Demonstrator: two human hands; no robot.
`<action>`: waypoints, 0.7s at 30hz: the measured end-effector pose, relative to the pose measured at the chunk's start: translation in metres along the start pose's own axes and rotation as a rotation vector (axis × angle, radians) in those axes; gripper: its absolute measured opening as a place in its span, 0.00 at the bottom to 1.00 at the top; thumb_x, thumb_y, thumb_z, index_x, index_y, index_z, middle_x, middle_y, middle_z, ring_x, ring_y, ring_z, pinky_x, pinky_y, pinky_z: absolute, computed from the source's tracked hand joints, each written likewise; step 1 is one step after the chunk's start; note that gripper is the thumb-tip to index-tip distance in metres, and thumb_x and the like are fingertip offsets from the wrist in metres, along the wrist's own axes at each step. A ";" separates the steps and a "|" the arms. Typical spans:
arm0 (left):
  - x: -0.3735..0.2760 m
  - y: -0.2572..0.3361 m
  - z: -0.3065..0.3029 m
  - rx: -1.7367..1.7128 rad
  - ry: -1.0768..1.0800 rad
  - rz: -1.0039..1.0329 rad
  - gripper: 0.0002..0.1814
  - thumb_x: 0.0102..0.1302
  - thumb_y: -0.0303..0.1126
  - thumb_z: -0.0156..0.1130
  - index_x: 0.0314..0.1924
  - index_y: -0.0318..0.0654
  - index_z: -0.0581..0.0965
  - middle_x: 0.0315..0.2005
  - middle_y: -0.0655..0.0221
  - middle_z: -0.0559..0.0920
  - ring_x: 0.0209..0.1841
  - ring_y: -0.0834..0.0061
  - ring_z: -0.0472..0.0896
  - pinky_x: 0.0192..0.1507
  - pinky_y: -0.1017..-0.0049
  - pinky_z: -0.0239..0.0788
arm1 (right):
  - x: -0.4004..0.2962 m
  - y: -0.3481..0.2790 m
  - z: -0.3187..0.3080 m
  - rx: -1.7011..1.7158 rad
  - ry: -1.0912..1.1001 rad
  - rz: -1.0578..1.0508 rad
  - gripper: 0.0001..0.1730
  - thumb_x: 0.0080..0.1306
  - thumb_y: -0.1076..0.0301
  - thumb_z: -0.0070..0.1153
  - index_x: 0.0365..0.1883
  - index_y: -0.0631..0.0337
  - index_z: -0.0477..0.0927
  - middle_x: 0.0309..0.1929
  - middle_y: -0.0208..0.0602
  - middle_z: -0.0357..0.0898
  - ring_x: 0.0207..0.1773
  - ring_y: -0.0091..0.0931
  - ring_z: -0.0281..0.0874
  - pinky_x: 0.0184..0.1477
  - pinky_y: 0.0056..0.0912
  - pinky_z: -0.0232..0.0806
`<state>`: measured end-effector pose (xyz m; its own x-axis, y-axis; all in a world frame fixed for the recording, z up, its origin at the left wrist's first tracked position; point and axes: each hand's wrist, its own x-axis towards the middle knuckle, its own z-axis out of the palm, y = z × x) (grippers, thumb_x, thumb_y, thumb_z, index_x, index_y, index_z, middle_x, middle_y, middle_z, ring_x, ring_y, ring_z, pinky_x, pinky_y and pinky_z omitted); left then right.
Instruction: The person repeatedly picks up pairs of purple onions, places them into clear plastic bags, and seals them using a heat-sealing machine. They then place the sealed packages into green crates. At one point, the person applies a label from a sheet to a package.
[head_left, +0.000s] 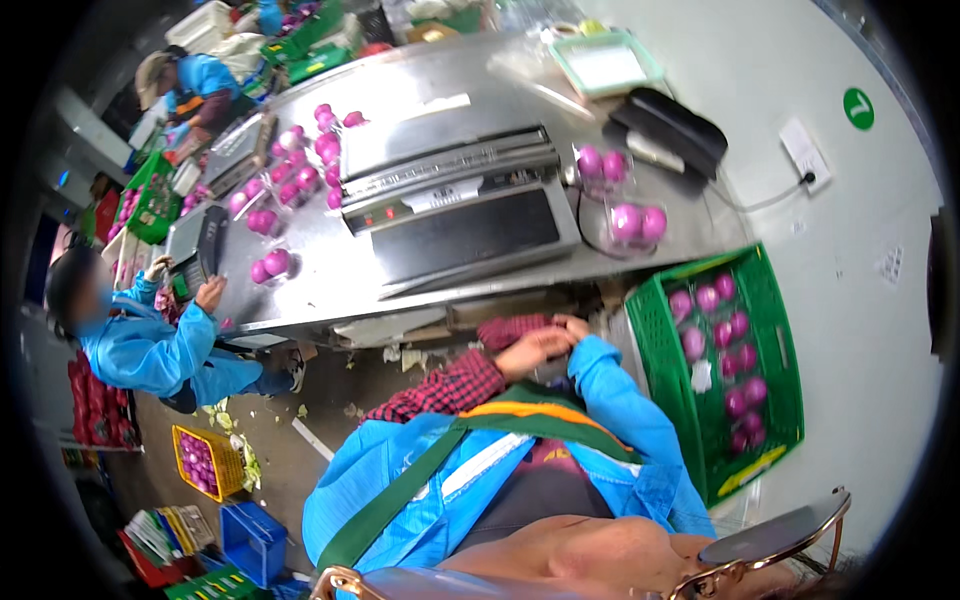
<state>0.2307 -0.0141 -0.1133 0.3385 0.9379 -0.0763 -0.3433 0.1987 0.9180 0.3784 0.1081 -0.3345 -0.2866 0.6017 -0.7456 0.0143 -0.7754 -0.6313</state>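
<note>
My left hand (534, 352), in a red-and-black checked sleeve, meets my right hand (574, 330) in front of my chest. The right sleeve is blue. A red checked cloth (510, 331) reaches out from the fingers of my right hand; where the hands overlap, the left fingertips are hard to make out. Beyond them is the edge of a steel table (315, 300) bearing a film-wrapping machine (465, 240). To my right, a green plastic crate (784, 345) holds several transparent packs of red onions (739, 330).
Onion packs (637, 223) sit right of the machine, and more onions (300, 176) left of it. A black case (671, 131) and green tray (634, 64) lie behind. A co-worker (150, 345) stands left at a scale (196, 236). Yellow (232, 465) and blue (253, 544) crates occupy the floor.
</note>
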 end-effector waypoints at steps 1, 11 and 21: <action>0.009 -0.028 -0.002 0.177 -0.019 -0.006 0.11 0.66 0.35 0.60 0.44 0.38 0.77 0.39 0.75 0.78 0.45 0.84 0.73 0.48 0.80 0.66 | 0.009 -0.003 -0.001 0.049 -0.112 0.169 0.16 0.67 0.64 0.44 0.46 0.61 0.80 0.43 0.40 0.82 0.44 0.31 0.79 0.48 0.34 0.71; 0.025 -0.082 0.027 0.324 0.469 -0.137 0.14 0.55 0.39 0.72 0.33 0.39 0.79 0.30 0.75 0.80 0.32 0.84 0.75 0.38 0.79 0.69 | -0.041 0.010 -0.027 -0.391 -0.422 0.068 0.18 0.67 0.59 0.45 0.51 0.56 0.76 0.47 0.41 0.80 0.48 0.33 0.78 0.51 0.35 0.70; -0.005 -0.117 -0.004 0.617 0.848 -0.256 0.14 0.55 0.39 0.70 0.31 0.37 0.79 0.24 0.70 0.80 0.29 0.82 0.75 0.35 0.77 0.69 | -0.043 0.017 0.008 -0.754 -0.297 -0.416 0.20 0.66 0.56 0.49 0.50 0.59 0.76 0.46 0.42 0.79 0.48 0.31 0.76 0.51 0.33 0.69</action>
<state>0.2652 -0.0410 -0.2215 -0.4615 0.8271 -0.3208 0.2325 0.4617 0.8560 0.3833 0.0674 -0.3117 -0.6425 0.6498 -0.4062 0.4470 -0.1128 -0.8874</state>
